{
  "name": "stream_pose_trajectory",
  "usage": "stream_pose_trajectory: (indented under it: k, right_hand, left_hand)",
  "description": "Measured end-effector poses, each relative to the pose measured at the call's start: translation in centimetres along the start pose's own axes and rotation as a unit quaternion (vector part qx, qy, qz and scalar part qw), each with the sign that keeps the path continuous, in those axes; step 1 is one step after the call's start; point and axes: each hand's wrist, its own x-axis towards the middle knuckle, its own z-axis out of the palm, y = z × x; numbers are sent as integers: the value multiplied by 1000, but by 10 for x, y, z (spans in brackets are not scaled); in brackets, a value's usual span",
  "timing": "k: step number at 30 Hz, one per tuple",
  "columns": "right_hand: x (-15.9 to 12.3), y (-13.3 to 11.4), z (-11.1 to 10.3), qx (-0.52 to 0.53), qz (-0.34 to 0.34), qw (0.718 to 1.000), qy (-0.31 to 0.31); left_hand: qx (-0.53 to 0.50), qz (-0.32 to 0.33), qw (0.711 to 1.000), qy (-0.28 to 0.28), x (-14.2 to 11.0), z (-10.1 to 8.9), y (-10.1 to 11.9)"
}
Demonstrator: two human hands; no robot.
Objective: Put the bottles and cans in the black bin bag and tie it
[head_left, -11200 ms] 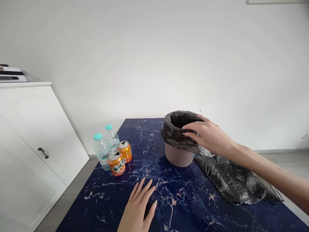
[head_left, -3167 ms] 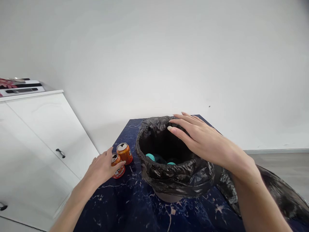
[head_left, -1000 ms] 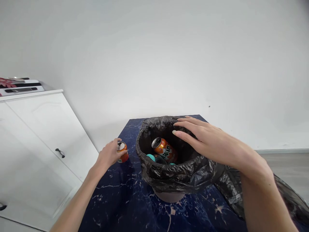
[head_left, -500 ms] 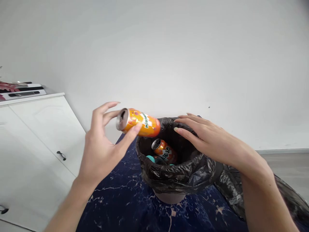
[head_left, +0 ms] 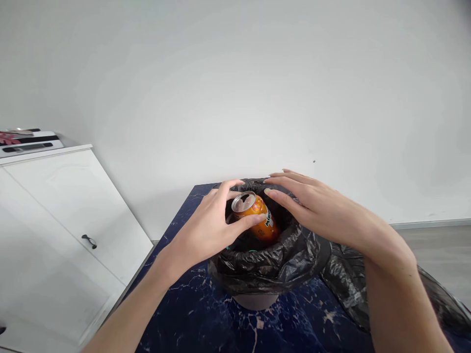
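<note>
I'm holding the orange can in my left hand, the thumb lying across the label side and a finger reaching behind the upper end. The grip is only as wide as the can's body. The can is tilting: its silver top, with the drinking hole showing, is facing up and to the left, while its lower end is pointing down and right into the mouth of the bin. I can't tell from here whether that end is touching anything inside.

My right hand is spreading flat and wide over the far right side of the bin's mouth, holding nothing that I can see; I'm not able to tell how firmly the fingers are meeting the black liner, which is folding over the rim. Small teal bits are peeking out just inside the near rim, under the can.

The bin is standing on the dark blue marbled table, right of its far left corner, the liner blocking part of the far edge. Crumpled black plastic is lying toward the table's right edge, partly behind my right forearm. Beyond the left edge, a white cabinet is standing.
</note>
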Motion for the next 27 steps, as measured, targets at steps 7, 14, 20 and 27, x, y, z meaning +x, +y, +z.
stream_pose_trajectory:
  k: [7, 14, 20, 27]
  right_hand:
    - [0, 3, -3, 5, 9, 1000, -10]
    - [1, 15, -5, -12, 35, 999, -5]
    - [4, 29, -4, -31, 70, 997, -8]
    - [15, 63, 9, -34, 172, 982, -66]
  left_hand:
    - [25, 15, 1000, -2, 12, -1, 1]
    - [-59, -1, 987, 152, 9, -9, -28]
    - [-146, -91, 967, 187, -7, -8, -69]
    - [-314, -263, 908, 88, -29, -2, -101]
